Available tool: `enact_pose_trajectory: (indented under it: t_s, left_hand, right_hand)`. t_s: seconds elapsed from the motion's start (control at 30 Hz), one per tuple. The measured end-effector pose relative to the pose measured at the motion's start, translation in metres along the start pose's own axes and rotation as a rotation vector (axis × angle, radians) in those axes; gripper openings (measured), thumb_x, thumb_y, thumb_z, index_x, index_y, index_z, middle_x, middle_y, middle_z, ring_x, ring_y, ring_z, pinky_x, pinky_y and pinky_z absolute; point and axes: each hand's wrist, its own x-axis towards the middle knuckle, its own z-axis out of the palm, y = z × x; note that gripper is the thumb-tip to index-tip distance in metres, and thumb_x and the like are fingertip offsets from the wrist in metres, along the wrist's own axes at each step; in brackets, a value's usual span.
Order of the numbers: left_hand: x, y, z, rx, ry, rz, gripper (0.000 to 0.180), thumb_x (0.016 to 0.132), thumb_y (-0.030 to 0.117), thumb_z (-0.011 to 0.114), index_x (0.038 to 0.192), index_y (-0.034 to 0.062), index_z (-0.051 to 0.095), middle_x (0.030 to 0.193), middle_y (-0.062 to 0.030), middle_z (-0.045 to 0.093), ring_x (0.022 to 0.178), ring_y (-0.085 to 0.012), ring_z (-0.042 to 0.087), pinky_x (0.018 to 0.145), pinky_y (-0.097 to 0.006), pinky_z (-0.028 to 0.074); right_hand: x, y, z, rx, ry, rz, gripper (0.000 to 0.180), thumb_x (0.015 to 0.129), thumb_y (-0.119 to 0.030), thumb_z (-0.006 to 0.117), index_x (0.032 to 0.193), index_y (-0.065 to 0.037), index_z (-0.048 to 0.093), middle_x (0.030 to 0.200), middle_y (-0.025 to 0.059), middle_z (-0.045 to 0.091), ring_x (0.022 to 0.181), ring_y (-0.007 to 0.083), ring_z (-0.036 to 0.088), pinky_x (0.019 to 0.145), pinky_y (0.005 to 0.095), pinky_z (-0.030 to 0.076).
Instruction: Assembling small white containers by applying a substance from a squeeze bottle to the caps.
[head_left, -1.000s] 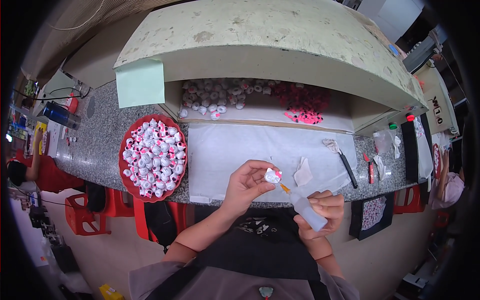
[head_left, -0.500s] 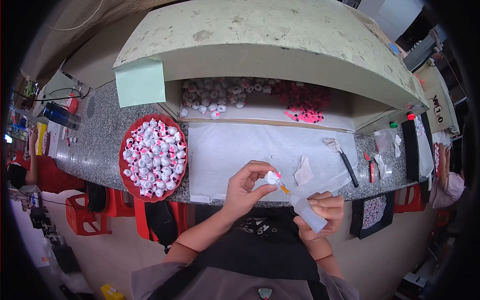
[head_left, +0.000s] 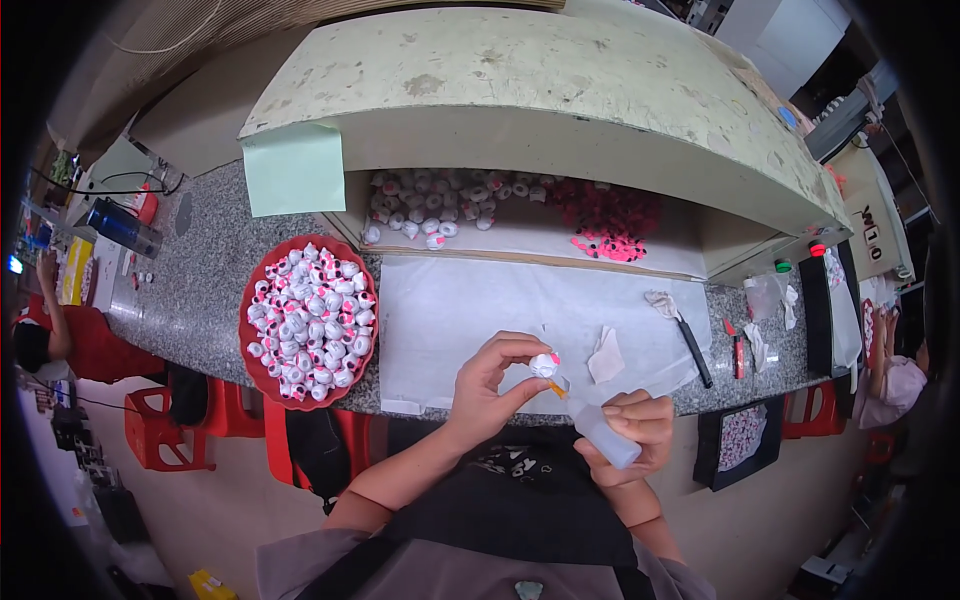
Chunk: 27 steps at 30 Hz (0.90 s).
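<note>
My left hand (head_left: 487,388) pinches a small white rounded figure (head_left: 544,366) with a pink bit on its upper right side, between thumb and fingertips. In my right hand (head_left: 637,432) is a translucent white squeeze bottle (head_left: 606,436), tilted so that its orange tip (head_left: 557,390) points up at the figure. The tip is right at the underside of the figure; whether it touches cannot be told. Left of my hands stands a red scalloped bowl (head_left: 246,345) heaped with similar white, pink and black figures (head_left: 312,330).
White paper (head_left: 450,310) covers the worktop under a pale green shelf (head_left: 540,60). Inside the shelf lie white pieces (head_left: 435,210) and pink pieces (head_left: 610,240). A scrap of tissue (head_left: 606,356), a black-handled tool (head_left: 694,352) and a red cutter (head_left: 739,356) lie to the right.
The bottle has moved left, bringing its orange tip closer beneath the figure. The figure has turned slightly in my left fingers. The whole view has shifted a little.
</note>
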Motion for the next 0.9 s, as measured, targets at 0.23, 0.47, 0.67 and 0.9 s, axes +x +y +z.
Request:
enact_pose_trajectory:
  t_s: [0.23, 0.47, 0.67, 0.9]
  left_hand:
    - [-0.001, -0.003, -0.006, 0.062, 0.018, 0.011, 0.031, 0.069, -0.011, 0.058, 0.098, -0.0019, 0.050, 0.100, -0.0114, 0.049, 0.094, -0.0177, 0.050, 0.083, -0.030, 0.040]
    - [0.006, -0.006, -0.032, 0.054, 0.202, 0.025, 0.032, 0.068, -0.011, 0.057, 0.098, -0.0013, 0.049, 0.099, -0.0106, 0.051, 0.092, -0.0159, 0.050, 0.081, -0.026, 0.040]
    - [0.012, 0.000, -0.081, 0.025, 0.473, 0.037, 0.034, 0.069, -0.012, 0.054, 0.100, 0.0004, 0.047, 0.097, -0.0077, 0.054, 0.089, -0.0127, 0.053, 0.076, -0.021, 0.041]
    - [0.023, 0.001, -0.080, 0.029, 0.484, 0.033, 0.034, 0.069, -0.012, 0.055, 0.100, 0.0007, 0.047, 0.097, -0.0075, 0.054, 0.089, -0.0127, 0.053, 0.076, -0.021, 0.041]
  right_hand:
    - [0.003, 0.005, 0.001, -0.019, 0.010, -0.013, 0.040, 0.058, -0.009, 0.075, 0.087, -0.006, 0.048, 0.080, 0.0076, 0.046, 0.060, 0.0156, 0.049, 0.055, 0.0256, 0.043]
    - [0.008, 0.019, -0.004, 0.229, 0.134, 0.128, 0.038, 0.060, 0.000, 0.072, 0.087, -0.004, 0.045, 0.081, 0.0108, 0.048, 0.065, 0.0158, 0.052, 0.059, 0.0250, 0.044]
    - [0.044, 0.101, -0.024, -0.105, -0.385, 0.274, 0.035, 0.064, 0.004, 0.061, 0.094, -0.003, 0.044, 0.087, 0.0094, 0.050, 0.083, 0.0187, 0.054, 0.067, 0.0281, 0.044]
    - [0.073, 0.178, -0.003, -0.605, -0.309, 0.149, 0.024, 0.062, 0.001, 0.065, 0.083, -0.003, 0.053, 0.088, 0.0090, 0.052, 0.077, 0.0252, 0.055, 0.064, 0.0329, 0.045]
